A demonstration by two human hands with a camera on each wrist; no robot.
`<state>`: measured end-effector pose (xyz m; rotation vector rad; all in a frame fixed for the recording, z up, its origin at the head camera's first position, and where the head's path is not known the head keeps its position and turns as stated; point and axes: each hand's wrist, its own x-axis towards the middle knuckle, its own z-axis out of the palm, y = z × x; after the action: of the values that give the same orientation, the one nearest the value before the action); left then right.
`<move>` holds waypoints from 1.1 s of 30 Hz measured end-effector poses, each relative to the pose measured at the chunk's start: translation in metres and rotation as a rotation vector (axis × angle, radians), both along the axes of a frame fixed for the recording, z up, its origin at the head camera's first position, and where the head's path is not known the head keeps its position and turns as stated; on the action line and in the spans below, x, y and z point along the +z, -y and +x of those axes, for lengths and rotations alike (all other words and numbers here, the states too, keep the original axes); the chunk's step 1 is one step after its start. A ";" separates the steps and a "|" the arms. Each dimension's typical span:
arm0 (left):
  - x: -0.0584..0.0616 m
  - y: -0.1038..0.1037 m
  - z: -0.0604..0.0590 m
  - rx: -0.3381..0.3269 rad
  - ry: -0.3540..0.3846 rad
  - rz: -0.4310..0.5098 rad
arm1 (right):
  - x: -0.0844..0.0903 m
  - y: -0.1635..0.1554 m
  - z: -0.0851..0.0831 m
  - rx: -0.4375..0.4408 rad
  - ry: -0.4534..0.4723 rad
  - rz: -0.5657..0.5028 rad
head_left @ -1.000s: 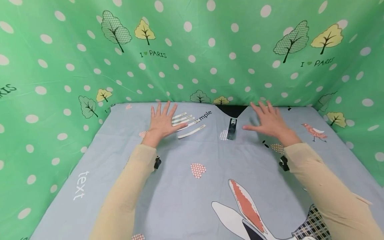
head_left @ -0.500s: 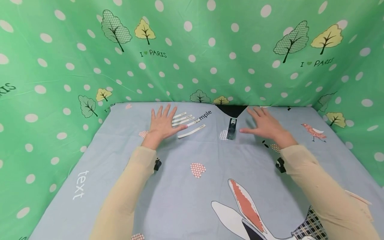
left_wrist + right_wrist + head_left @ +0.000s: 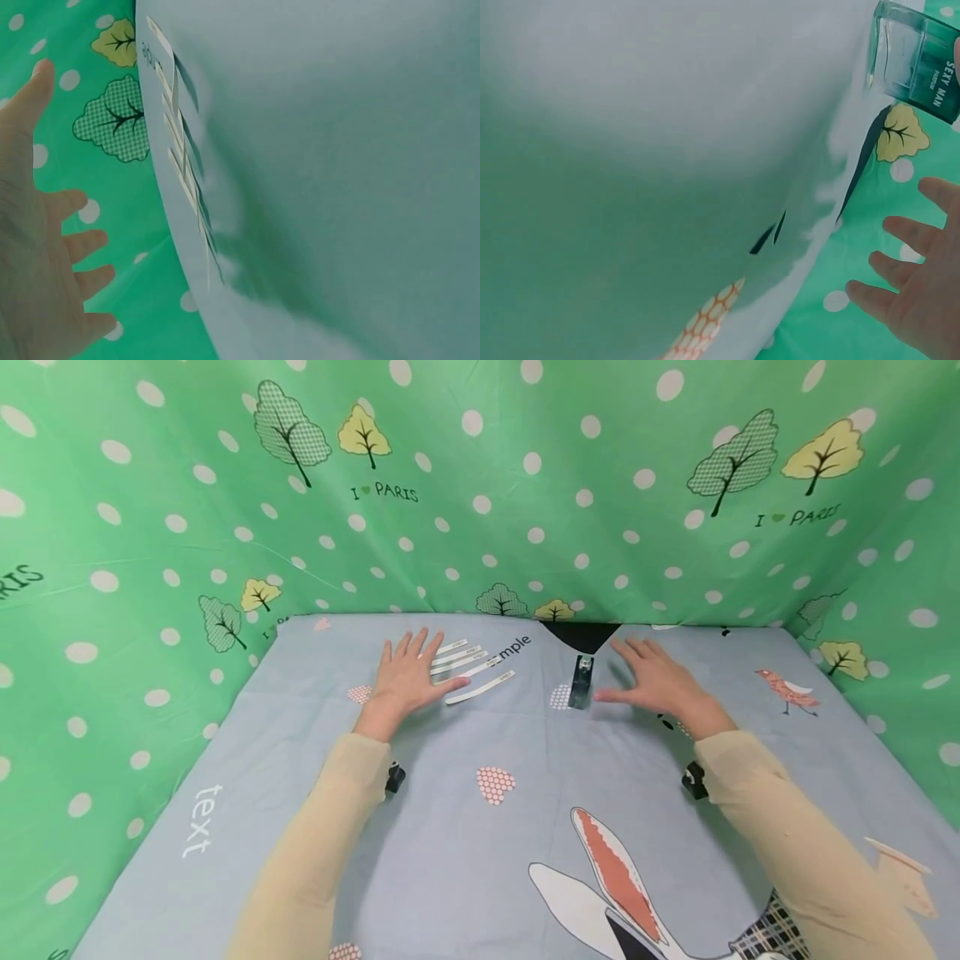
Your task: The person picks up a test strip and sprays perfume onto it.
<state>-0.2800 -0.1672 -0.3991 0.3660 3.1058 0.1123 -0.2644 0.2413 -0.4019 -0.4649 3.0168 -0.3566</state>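
Note:
My left hand is spread beside several narrow white paper strips, which lie fanned out on the cloth. Its thumb reaches over or close to the strips, holding none. In the left wrist view, these strips curve up slightly from the surface. A dark green glass perfume bottle, lettered "SEXY MAN", stands to the right of the strips. Just right of the bottle, my right hand hovers with loosely extended fingers. The right thumb is close to the bottle; whether it touches I cannot tell.
A grey-blue cloth printed with hearts, a bird and a rabbit covers the table. Behind and on both sides hangs a green polka-dot curtain. A black wrist camera sits at the right wrist, another at the left.
My right hand has moved left and a little toward me, bringing its thumb nearer the bottle. The left hand has lowered slightly. Bottle and strips stay where they were.

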 end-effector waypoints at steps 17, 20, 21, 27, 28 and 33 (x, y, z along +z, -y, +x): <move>-0.006 -0.002 0.012 0.090 0.019 0.204 | -0.013 0.010 0.003 0.007 -0.013 -0.065; -0.007 -0.002 0.014 0.115 0.031 0.249 | -0.014 0.011 0.003 0.009 -0.009 -0.077; -0.007 -0.002 0.014 0.119 0.033 0.261 | -0.014 0.012 0.004 0.010 -0.005 -0.081; -0.010 0.000 0.021 0.134 0.008 0.359 | -0.011 0.015 0.007 0.005 0.022 -0.115; -0.010 0.001 0.022 0.137 0.001 0.376 | -0.011 0.016 0.007 0.005 0.024 -0.120; -0.011 0.002 0.027 0.167 -0.022 0.463 | -0.011 0.018 0.007 0.010 0.022 -0.135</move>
<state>-0.2533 -0.1690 -0.4100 0.1067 3.0977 0.8398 -0.2578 0.2231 -0.4130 -0.4810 2.9804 -0.5631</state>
